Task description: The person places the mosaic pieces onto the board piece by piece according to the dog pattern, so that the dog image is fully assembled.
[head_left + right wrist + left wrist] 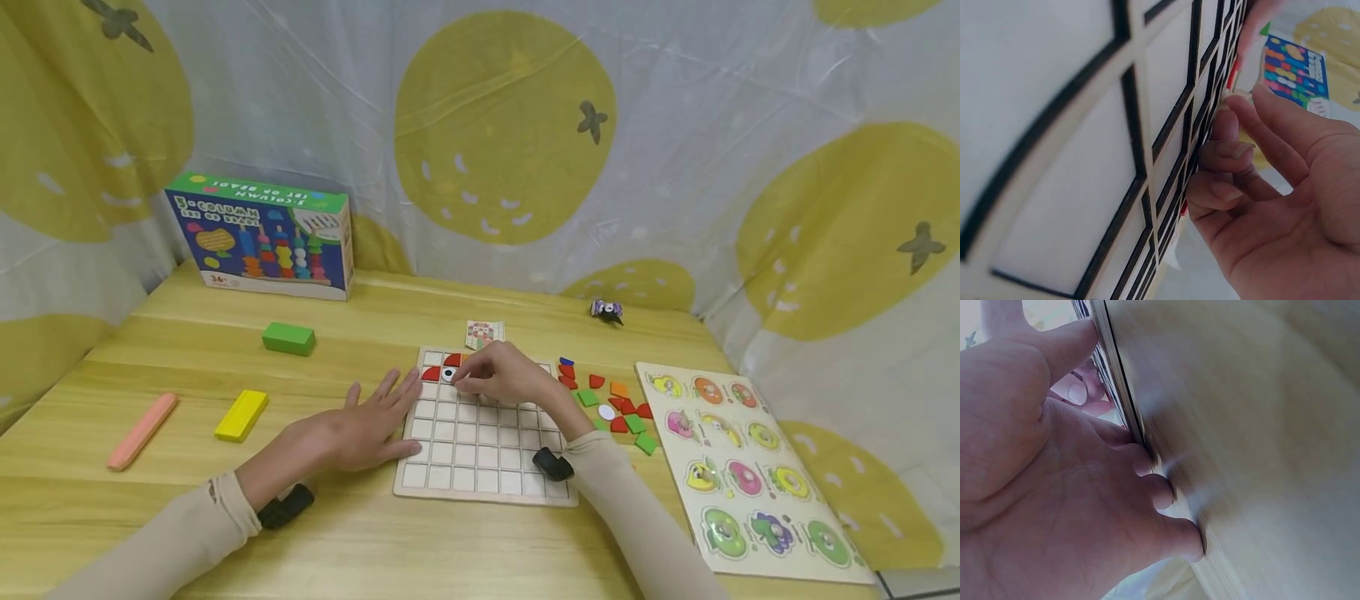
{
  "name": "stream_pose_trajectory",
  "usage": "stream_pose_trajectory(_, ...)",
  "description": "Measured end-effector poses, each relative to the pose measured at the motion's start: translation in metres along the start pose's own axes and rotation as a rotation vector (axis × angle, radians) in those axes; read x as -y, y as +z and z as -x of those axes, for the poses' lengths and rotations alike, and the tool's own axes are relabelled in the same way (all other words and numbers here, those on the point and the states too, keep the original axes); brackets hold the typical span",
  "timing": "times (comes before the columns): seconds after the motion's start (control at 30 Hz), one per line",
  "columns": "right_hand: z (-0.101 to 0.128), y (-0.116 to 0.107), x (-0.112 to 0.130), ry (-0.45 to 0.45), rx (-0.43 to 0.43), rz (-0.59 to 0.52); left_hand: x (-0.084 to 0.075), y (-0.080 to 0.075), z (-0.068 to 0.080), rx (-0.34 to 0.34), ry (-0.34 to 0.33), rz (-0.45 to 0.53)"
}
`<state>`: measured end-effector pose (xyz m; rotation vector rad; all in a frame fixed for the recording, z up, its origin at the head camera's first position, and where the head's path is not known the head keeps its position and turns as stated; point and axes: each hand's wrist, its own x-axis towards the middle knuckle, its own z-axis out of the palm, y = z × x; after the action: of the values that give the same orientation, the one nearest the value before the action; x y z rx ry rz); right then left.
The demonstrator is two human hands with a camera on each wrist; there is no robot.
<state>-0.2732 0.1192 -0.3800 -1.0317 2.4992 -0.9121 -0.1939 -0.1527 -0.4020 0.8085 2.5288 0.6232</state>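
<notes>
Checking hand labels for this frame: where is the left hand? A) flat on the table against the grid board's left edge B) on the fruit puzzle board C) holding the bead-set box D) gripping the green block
A: in the head view the left hand lies flat with fingers spread, fingertips at the left edge of the grid board, while the green block sits apart, untouched, farther back on the table.

Wooden table [375, 550] bearing: grid board [480, 462], fruit puzzle [742, 467], loose coloured tiles [611, 400], toy box [262, 237], green block [288, 338], yellow block [242, 415], pink bar [142, 430], small card [484, 334].
</notes>
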Motion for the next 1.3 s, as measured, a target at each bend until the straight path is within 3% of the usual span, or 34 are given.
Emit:
stream_pose_trajectory(0.37, 0.013, -0.011, -0.004, -0.014, -0.016, -0.024, 0.008, 0.006, -0.006, -0.001, -0.026, -0.034)
stream_pose_trajectory(0.5, 0.040, -0.026, -0.018, 0.010, -0.077, -0.085, 0.010, 0.008, -0.008, -0.009, -0.020, -0.036)
stream_pose_trajectory(0.67, 0.085, -0.045, -0.039, 0.115, -0.137, -0.104, 0.005, 0.004, -0.005, -0.010, -0.012, -0.023)
stream_pose_trajectory(0.97, 0.154, -0.065, -0.074, 0.224, -0.117, -0.145, -0.011, -0.007, 0.008, -0.007, 0.014, 0.041)
stream_pose_trajectory(1.13, 0.175, -0.069, -0.090, 0.237, -0.157, -0.157, -0.005, -0.002, 0.004, -0.013, 0.026, 0.036)
stream_pose_trajectory(1.3, 0.178, -0.071, -0.099, 0.265, -0.194, -0.137, -0.010, -0.006, 0.006, 0.001, -0.003, 0.031)
